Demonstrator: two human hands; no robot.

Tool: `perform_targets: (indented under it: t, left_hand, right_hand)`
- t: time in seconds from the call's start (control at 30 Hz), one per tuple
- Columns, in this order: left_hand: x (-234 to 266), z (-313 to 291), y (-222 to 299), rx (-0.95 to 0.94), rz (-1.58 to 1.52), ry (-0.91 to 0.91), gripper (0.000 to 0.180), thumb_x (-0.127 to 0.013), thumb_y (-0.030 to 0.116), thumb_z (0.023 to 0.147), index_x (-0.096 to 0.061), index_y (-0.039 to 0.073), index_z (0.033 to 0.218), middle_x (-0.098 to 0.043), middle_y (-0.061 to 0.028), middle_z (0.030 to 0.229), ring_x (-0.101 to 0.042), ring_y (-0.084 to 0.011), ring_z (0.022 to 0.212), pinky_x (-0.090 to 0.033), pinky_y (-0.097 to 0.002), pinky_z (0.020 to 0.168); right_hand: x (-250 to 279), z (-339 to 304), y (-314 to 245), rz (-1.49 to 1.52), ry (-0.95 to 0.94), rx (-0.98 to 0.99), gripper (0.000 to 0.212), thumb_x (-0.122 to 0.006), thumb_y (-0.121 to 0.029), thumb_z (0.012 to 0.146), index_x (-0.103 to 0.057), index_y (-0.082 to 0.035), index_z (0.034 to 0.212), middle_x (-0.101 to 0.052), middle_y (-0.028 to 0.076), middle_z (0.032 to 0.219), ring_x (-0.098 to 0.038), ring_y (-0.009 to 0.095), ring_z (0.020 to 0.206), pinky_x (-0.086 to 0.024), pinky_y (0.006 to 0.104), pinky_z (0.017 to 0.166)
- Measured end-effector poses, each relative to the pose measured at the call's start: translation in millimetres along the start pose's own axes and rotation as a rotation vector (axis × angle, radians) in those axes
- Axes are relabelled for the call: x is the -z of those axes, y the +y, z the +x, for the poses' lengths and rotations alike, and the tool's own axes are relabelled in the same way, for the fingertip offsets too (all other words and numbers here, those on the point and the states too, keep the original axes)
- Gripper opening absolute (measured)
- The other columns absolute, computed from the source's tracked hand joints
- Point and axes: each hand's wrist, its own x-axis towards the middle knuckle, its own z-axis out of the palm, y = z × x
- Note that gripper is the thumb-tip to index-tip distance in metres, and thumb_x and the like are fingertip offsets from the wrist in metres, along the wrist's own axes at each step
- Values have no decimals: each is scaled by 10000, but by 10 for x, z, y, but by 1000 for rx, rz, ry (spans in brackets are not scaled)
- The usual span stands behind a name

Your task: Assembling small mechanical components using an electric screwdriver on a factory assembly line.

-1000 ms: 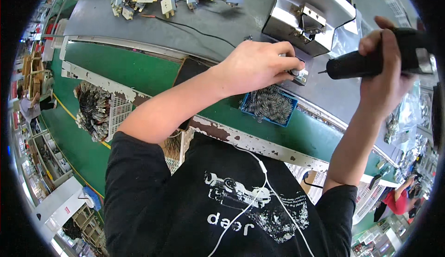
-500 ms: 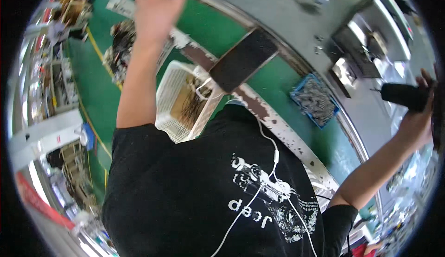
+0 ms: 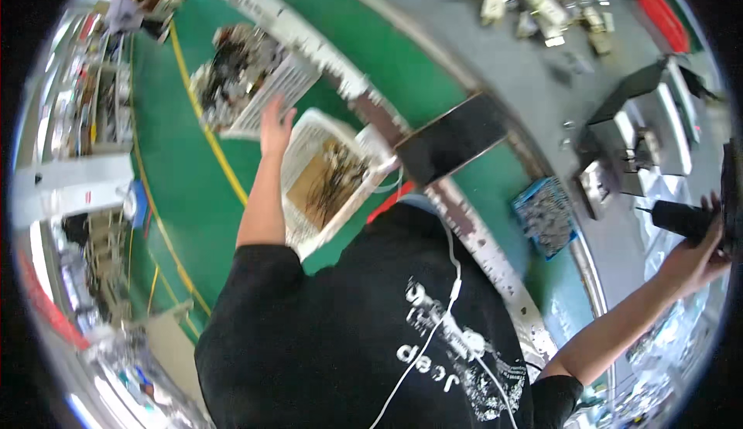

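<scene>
My left hand (image 3: 274, 129) is at the rim of a white plastic basket (image 3: 306, 243), its fingers apart with nothing between them. Cardboard and a tangle of dark wires (image 3: 329, 185) lie inside that basket. Far out to the right, my right hand (image 3: 693, 263) grips a black electric screwdriver (image 3: 677, 218) whose thin bit points left. The hand is partly cut off by the picture's dark rim. In front of my chest, a black phone-like slab (image 3: 453, 139) lies across the bench's worn white edge (image 3: 495, 255).
Beyond the left hand stands another white basket (image 3: 271, 92) heaped with mixed parts. A blue tray (image 3: 546, 216) of small metal pieces is right of the slab. On the grey bench are a metal fixture (image 3: 638, 139), loose metal parts (image 3: 534, 7) and a red bin (image 3: 662, 15).
My left hand has come down and back from the top of the view to the white basket. The right hand keeps its hold on the screwdriver. The whole view has shifted.
</scene>
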Motion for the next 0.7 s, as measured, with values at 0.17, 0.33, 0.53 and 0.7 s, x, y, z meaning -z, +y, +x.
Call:
perform_targets:
  t: [0.17, 0.33, 0.53, 0.7]
  left_hand:
    - [493, 1434, 2698, -382, -414, 357, 350, -702, 98, 873, -609, 67, 1209, -563, -155, 1325, -539, -342, 1210, -408, -427, 1058]
    - [50, 1885, 4499, -1020, -606, -119, 361, -710, 121, 824, -641, 95, 1177, -657, -106, 1139, -631, -317, 1064, -503, -405, 916]
    - [-379, 1615, 4851, -1171, 10, -275, 517, -785, 168, 737, -621, 121, 1225, -641, -71, 1122, -593, -266, 1081, -415, -421, 998]
    - [274, 1347, 4587, -1151, -461, -254, 498, -753, 126, 745, -605, 144, 1221, -629, -61, 1025, -600, -275, 998, -455, -415, 876]
  right_hand:
    - [128, -132, 180, -19, -32, 13, 433, -631, -87, 964, -416, -18, 1334, -595, 189, 1308, -666, 274, 1050, -575, 371, 878]
    - [53, -181, -50, -17, 6, -11, 460, -583, -52, 982, -346, -28, 1375, -549, 192, 1363, -651, 234, 1034, -551, 336, 895]
    - [113, -234, -82, -230, 111, 235, 646, -617, -58, 963, -231, -52, 1481, -504, 242, 1381, -575, 317, 1179, -490, 396, 1001]
    - [-103, -762, -209, -118, -109, 338, 449, -623, -238, 947, -539, 74, 1257, -623, 236, 1195, -583, 315, 1157, -431, 448, 1029]
